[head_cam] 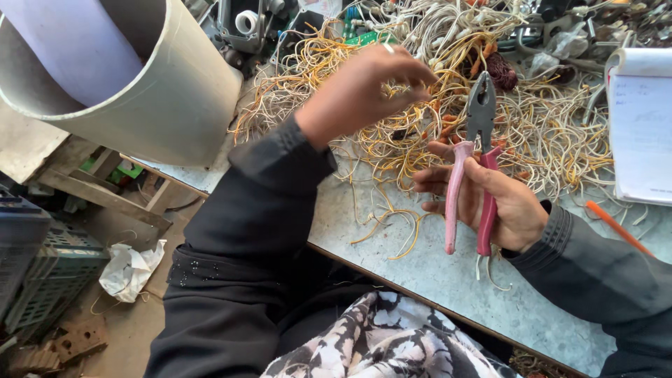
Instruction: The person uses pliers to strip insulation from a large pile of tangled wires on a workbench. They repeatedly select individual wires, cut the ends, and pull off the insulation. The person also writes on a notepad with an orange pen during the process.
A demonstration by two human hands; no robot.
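Observation:
My right hand (490, 199) grips a pair of pliers (474, 164) by its pink and red handles, jaws pointing up and away from me. My left hand (367, 87) is raised over a big tangle of yellow and white wires (448, 84), its fingertips pinched on a thin wire just left of the plier jaws. Both arms wear dark sleeves. A few loose wire pieces (392, 224) lie on the grey tabletop (434, 280) in front of the pile.
A large pale plastic pipe (140, 84) lies at the table's left end. A spiral notepad (640, 126) and an orange pen (616, 227) sit at the right. Below the table's left edge are crates (42, 273), wooden slats and a crumpled white bag (129, 269).

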